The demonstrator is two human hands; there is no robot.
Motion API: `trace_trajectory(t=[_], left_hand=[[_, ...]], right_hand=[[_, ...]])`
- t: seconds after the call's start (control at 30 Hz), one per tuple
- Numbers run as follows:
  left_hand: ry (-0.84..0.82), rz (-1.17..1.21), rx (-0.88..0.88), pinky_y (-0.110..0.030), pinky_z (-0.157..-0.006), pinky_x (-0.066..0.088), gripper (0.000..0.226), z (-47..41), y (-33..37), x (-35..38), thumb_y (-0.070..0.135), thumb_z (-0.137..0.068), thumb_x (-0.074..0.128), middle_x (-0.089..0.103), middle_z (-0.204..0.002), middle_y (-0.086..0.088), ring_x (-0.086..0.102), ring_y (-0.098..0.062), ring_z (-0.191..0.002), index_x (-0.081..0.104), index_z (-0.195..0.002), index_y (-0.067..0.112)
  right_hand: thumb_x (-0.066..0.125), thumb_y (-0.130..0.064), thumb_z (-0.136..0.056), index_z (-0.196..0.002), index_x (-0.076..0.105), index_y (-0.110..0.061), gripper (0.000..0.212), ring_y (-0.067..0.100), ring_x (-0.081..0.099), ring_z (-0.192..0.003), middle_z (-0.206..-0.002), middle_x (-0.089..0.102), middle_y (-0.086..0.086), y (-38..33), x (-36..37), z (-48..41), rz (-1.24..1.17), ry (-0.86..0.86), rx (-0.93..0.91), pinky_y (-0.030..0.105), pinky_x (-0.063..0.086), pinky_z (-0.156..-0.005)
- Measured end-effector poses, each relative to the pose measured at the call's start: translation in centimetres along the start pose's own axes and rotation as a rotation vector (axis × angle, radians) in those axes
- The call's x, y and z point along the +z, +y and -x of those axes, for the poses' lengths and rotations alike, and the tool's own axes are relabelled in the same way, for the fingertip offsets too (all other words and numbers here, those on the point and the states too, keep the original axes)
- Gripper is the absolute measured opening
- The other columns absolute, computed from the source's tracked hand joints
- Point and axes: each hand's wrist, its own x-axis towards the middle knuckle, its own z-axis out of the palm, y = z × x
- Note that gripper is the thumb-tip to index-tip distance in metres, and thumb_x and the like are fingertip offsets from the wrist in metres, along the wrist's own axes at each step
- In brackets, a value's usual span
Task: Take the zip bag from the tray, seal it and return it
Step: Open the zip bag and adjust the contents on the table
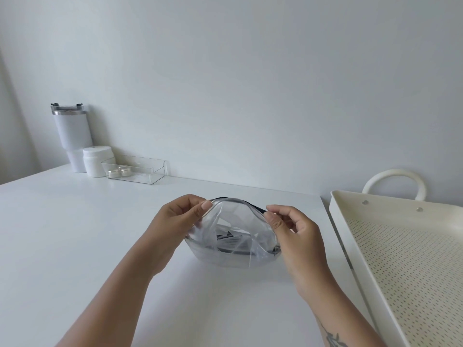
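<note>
Head view: the left hand and right hand are each pinching a top corner of the clear zip bag over the white surface, mouth gaping; sealing appears underway, needing edges aligned before returning to the perforated tray.

The flat white table is bare around both arms. A cream plastic tray with holes blocks the right side. Far back left, a tall white cup, a white jar and a clear plastic box stand by the wall.
</note>
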Motion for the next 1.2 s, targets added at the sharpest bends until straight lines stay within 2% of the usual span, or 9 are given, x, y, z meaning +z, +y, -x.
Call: trace_trajectory(t=[0.1, 0.17, 0.3, 0.43, 0.6, 0.77, 0.87, 1.03, 1.2], left_hand=[[-0.053, -0.050, -0.023, -0.040, -0.076, 0.034, 0.066, 0.2, 0.4, 0.1, 0.063, -0.075, 0.068, 0.053, -0.084, -0.014, 0.048, -0.024, -0.079, 0.067, -0.099, 0.001], [-0.078, -0.091, -0.045, -0.034, -0.071, 0.033, 0.071, 0.2, 0.6, 0.2, 0.068, -0.072, 0.067, 0.047, -0.073, -0.010, 0.045, -0.020, -0.070, 0.065, -0.088, -0.001], [-0.114, -0.128, -0.068, -0.030, -0.063, 0.034, 0.044, 0.4, 0.7, 0.9, 0.060, -0.070, 0.073, 0.051, -0.065, 0.001, 0.045, -0.015, -0.062, 0.061, -0.065, 0.018], [-0.137, -0.194, -0.093, -0.023, -0.058, 0.035, 0.035, 0.5, 0.8, 1.1, 0.052, -0.068, 0.077, 0.055, -0.061, 0.008, 0.048, -0.009, -0.056, 0.060, -0.063, 0.021], [-0.192, -0.275, -0.080, -0.025, -0.059, 0.033, 0.032, 0.6, 0.8, 0.8, 0.036, -0.075, 0.081, 0.058, -0.071, -0.005, 0.049, -0.016, -0.065, 0.062, -0.074, 0.011], [-0.134, -0.409, -0.042, -0.035, -0.059, 0.025, 0.033, 0.5, 0.1, 0.7, 0.042, -0.071, 0.081, 0.049, -0.066, -0.007, 0.038, -0.020, -0.063, 0.064, -0.074, 0.014], [0.009, -0.561, 0.064, -0.021, -0.044, 0.023, 0.024, 0.1, -0.4, 0.7, 0.040, -0.075, 0.078, 0.044, -0.053, 0.009, 0.033, -0.011, -0.050, 0.063, -0.073, 0.020], [0.193, -0.668, 0.275, -0.023, -0.043, 0.034, 0.027, -0.2, -0.9, 1.8, 0.030, -0.084, 0.068, 0.042, -0.050, 0.012, 0.030, -0.008, -0.045, 0.044, -0.071, 0.027], [0.294, -0.706, 0.199, -0.038, -0.046, 0.046, 0.049, -0.1, -1.1, 1.9, 0.068, -0.069, 0.068, 0.045, -0.059, 0.011, 0.039, -0.008, -0.045, 0.041, -0.077, 0.028]], right_hand=[[0.071, -0.022, -0.087, -0.092, 0.074, -0.030, 0.010, -0.006, 0.064, -0.078, -0.086, 0.073, -0.020, -0.4, 0.0, 0.1, -0.010, -0.014, 0.001, 0.003, 0.044, -0.063], [0.069, -0.022, -0.089, -0.094, 0.074, -0.031, 0.012, -0.006, 0.064, -0.083, -0.090, 0.073, -0.016, -0.5, 0.0, 0.2, -0.002, -0.031, -0.006, 0.003, 0.044, -0.067], [0.071, -0.032, -0.085, -0.096, 0.073, -0.028, 0.012, -0.005, 0.064, -0.088, -0.096, 0.071, -0.010, -0.6, 0.5, 0.3, 0.070, -0.102, -0.027, 0.005, 0.045, -0.073], [0.075, -0.032, -0.081, -0.093, 0.073, -0.027, 0.013, -0.002, 0.064, -0.089, -0.091, 0.067, -0.009, -0.4, 1.0, 0.5, 0.212, -0.153, -0.086, 0.007, 0.046, -0.074], [0.074, -0.029, -0.083, -0.088, 0.072, -0.025, 0.007, -0.001, 0.064, -0.087, -0.091, 0.067, -0.008, -0.5, 0.7, 0.5, 0.181, -0.151, -0.080, 0.007, 0.044, -0.072], [0.076, -0.027, -0.081, -0.086, 0.068, -0.028, 0.010, 0.010, 0.061, -0.098, -0.090, 0.064, -0.014, -0.6, 0.8, 0.7, 0.220, -0.143, -0.072, 0.031, 0.048, -0.089], [0.076, -0.027, -0.081, -0.083, 0.064, -0.032, 0.013, 0.009, 0.057, -0.099, -0.087, 0.062, -0.019, -0.7, 1.1, 0.8, 0.326, -0.142, -0.117, 0.043, 0.044, -0.094], [0.067, -0.017, -0.088, -0.083, 0.051, -0.031, 0.022, 0.011, 0.048, -0.088, -0.084, 0.055, -0.014, -0.4, 1.9, 1.3, 0.566, -0.033, -0.266, 0.039, 0.048, -0.074], [0.060, -0.016, -0.091, -0.093, 0.049, -0.032, 0.019, 0.018, 0.050, -0.087, -0.089, 0.050, -0.009, -0.4, 1.6, 1.0, 0.699, 0.153, -0.301, 0.034, 0.045, -0.051]])
